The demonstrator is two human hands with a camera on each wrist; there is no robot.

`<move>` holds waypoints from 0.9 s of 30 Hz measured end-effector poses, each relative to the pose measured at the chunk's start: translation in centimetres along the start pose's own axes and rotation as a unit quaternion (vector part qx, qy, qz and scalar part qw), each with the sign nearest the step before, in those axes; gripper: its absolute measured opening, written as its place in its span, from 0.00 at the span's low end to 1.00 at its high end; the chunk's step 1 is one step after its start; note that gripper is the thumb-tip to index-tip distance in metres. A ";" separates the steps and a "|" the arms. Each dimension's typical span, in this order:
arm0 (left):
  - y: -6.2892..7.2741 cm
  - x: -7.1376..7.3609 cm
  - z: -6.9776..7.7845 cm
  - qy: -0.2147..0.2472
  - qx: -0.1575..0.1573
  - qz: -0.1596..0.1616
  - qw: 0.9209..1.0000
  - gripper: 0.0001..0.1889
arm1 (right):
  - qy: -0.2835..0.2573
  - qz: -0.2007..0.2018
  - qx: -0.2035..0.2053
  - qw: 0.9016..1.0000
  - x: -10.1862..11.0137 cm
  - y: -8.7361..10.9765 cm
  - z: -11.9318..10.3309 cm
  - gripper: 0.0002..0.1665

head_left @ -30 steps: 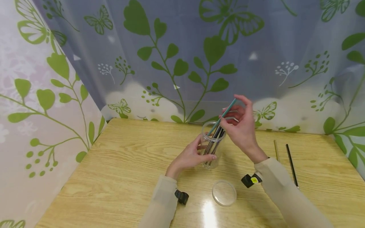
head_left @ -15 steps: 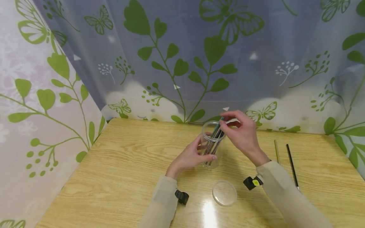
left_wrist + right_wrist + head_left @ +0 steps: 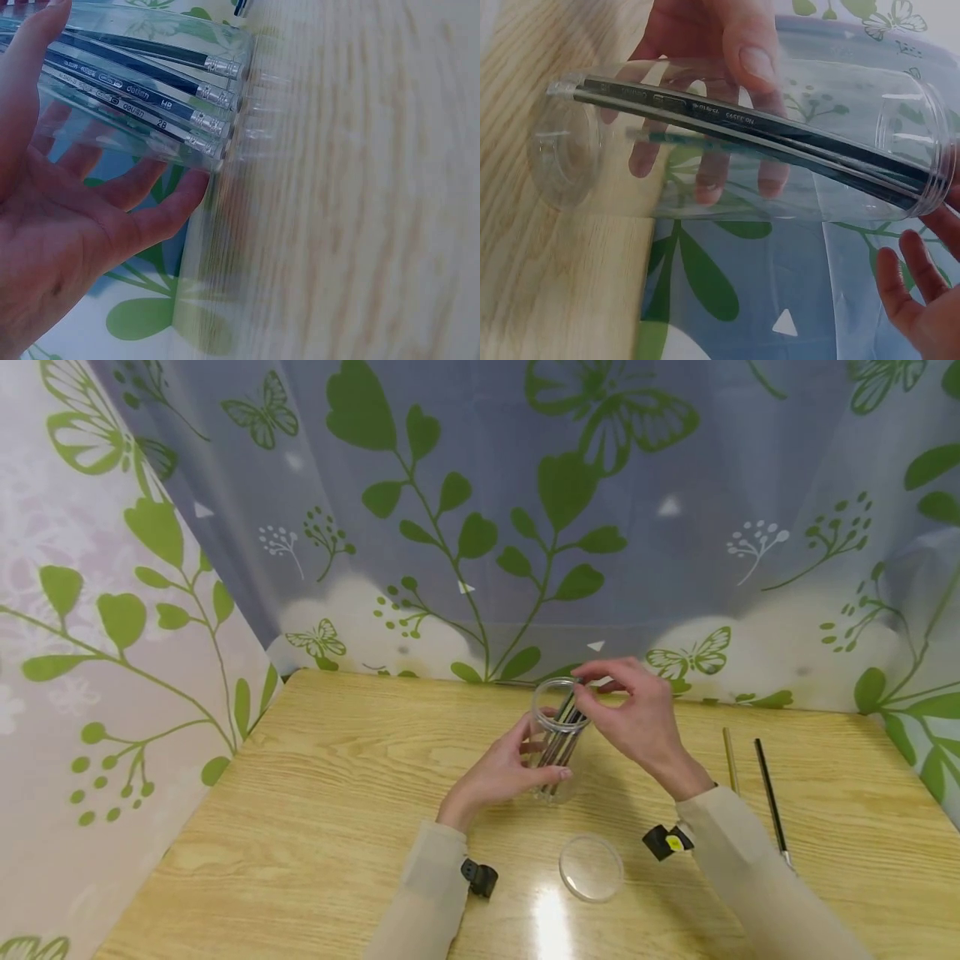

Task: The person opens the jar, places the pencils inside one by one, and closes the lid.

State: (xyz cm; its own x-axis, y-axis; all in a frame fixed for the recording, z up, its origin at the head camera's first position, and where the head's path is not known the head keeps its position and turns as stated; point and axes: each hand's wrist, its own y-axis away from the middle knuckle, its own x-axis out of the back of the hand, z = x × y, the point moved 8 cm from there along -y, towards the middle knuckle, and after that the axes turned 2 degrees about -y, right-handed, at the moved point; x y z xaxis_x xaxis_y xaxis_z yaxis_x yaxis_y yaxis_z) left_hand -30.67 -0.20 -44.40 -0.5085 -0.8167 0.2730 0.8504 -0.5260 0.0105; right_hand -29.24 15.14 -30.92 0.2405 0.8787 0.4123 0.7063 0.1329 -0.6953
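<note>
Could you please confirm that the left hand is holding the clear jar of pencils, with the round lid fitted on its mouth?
Not quite: the round lid lies on the table, apart from the jar, as the head view shows. The left hand does hold the clear jar of pencils.

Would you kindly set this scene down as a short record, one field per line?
Left hand: left hand holds the clear jar around its side
Right hand: right hand at the rim, by the pencils' upper ends; grip unclear
Contents: several pencils, leaning; HB and 2B legible
Lid: clear round lid, off, on the table
Loose: gold-coloured stick, black stick
</note>
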 end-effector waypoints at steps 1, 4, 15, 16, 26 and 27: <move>0.0 0.0 0.0 0.000 0.001 -0.001 1.000 0.40 | 0.008 -0.007 0.005 1.000 -0.1 0.0 -0.1 0.09; 0.1 -0.1 -0.1 -0.001 0.002 -0.005 1.000 0.40 | 0.027 -0.029 0.004 0.999 -0.5 0.2 -0.3 0.07; 0.1 0.1 0.0 -0.004 -0.008 -0.009 1.000 0.40 | 0.035 -0.079 -0.023 0.996 -1.1 0.5 0.1 0.08; 0.1 0.1 0.0 -0.004 -0.009 -0.010 1.000 0.40 | 0.033 -0.077 -0.015 0.996 -1.0 0.5 0.0 0.09; 0.0 0.0 0.1 0.004 -0.018 -0.008 1.000 0.39 | -0.049 -0.031 0.033 0.998 0.2 0.8 -0.3 0.15; 0.0 0.0 0.1 0.005 -0.016 -0.007 1.000 0.39 | -0.056 -0.029 0.028 0.998 0.4 0.8 -0.2 0.16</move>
State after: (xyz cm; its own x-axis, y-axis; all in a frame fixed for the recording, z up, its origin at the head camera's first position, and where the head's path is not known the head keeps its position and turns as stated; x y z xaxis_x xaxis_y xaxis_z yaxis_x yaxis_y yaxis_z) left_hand -30.61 -0.19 -44.29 -0.5227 -0.8110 0.2630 0.8380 -0.5454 -0.0163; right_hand -28.44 15.48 -31.23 0.1232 0.9140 0.3867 0.6772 0.2074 -0.7059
